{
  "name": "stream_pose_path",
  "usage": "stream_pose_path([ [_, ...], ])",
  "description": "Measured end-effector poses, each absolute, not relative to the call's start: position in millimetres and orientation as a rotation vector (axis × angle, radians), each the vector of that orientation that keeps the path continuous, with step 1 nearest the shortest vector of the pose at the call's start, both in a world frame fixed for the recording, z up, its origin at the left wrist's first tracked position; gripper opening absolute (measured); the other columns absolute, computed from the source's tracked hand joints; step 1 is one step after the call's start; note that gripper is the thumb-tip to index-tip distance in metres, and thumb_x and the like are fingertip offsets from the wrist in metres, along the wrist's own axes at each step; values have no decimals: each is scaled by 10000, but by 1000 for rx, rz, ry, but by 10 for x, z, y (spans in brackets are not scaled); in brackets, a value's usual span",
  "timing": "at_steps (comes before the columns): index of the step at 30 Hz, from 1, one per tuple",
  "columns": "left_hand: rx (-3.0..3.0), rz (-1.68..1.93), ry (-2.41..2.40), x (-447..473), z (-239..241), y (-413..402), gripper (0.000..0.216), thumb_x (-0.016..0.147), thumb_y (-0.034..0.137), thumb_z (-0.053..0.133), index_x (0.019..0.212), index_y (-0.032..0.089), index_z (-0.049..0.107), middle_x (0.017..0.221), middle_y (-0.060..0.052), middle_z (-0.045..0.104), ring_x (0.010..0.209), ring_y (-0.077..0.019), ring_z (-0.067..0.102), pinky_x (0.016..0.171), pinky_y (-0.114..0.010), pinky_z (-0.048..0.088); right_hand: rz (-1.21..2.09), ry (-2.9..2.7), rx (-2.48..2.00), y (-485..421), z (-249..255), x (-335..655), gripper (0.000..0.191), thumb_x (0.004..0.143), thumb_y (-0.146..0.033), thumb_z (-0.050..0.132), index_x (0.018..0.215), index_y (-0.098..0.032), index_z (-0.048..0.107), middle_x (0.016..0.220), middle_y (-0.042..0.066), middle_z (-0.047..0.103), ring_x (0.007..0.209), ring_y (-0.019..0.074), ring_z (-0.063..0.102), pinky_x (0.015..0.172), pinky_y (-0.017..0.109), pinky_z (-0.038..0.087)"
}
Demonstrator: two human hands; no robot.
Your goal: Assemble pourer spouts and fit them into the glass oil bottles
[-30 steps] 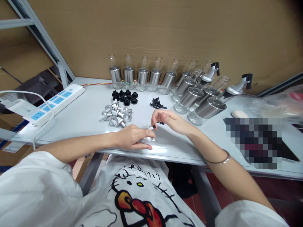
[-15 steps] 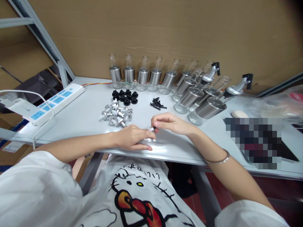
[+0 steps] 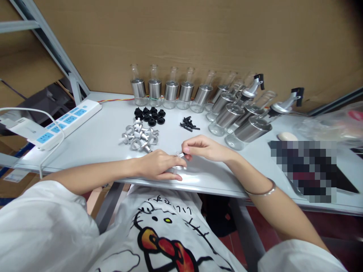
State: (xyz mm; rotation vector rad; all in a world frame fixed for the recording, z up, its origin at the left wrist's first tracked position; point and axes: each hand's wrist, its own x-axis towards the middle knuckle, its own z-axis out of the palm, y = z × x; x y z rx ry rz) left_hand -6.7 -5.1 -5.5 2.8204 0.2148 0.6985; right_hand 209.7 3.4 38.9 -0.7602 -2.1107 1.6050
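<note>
left hand [image 3: 159,164]: holding silver fitting [image 3: 179,155] | right hand [image 3: 206,148]: pinching black piece [image 3: 184,153] | bottles [image 3: 171,91]: behind

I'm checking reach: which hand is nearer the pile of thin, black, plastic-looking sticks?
Right. The right hand is close, on the person's side of the pile of sticks; the left hand is farther off, toward the person and left.

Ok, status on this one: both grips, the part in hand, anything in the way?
Left grip on silver spout piece. Right grip pinching small black tip at its end. Loose silver parts beyond left grip, seemingly not blocking.
</note>
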Motion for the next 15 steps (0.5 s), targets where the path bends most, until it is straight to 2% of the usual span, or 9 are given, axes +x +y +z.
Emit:
stream_pose_path([
  [7,2839,762,182,-48,-36,-57,363,1000,477,295,1041,177,496,604,37,623,467,-92,545,484,-221,414,1637,-2126,-810,21,385,2084,451,872,-543,537,648,-153,572,582,-14,554,584,102,480,614,263,372],
  [15,2864,676,218,-48,-67,-64,367,996,469,307,1029,170,518,622,24,646,489,-98,569,491,-218,419,1622,-2196,-844,18,389,2077,475,883,-545,501,609,-160,546,564,-19,526,575,102,451,621,272,361],
])
